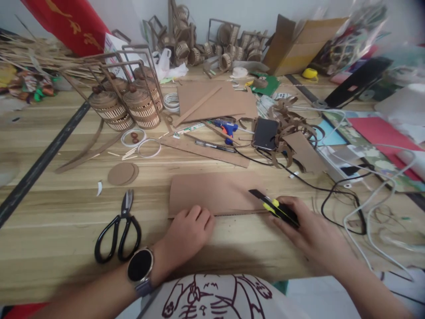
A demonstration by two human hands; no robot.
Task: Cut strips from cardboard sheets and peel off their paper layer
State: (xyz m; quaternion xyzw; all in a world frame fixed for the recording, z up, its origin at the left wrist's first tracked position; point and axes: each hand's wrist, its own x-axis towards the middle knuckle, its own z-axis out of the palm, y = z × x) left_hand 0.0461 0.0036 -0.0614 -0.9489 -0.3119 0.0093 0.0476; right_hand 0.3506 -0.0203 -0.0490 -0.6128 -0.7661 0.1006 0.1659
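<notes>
A brown cardboard sheet [212,191] lies flat on the wooden table [59,221] in front of me. My left hand [187,232], with a black watch on its wrist, presses down on the sheet's near edge with the fingers curled. My right hand [307,226] is closed around a black and yellow utility knife [274,207]. The knife's tip rests on the right part of the sheet, near its lower edge.
Black scissors [120,230] lie to the left of my left hand. Two cardboard discs [122,173], tape rings, woven lantern models [126,104], a blue glue gun [228,130], a phone [264,133], cardboard strips and cables [348,208] crowd the far and right side.
</notes>
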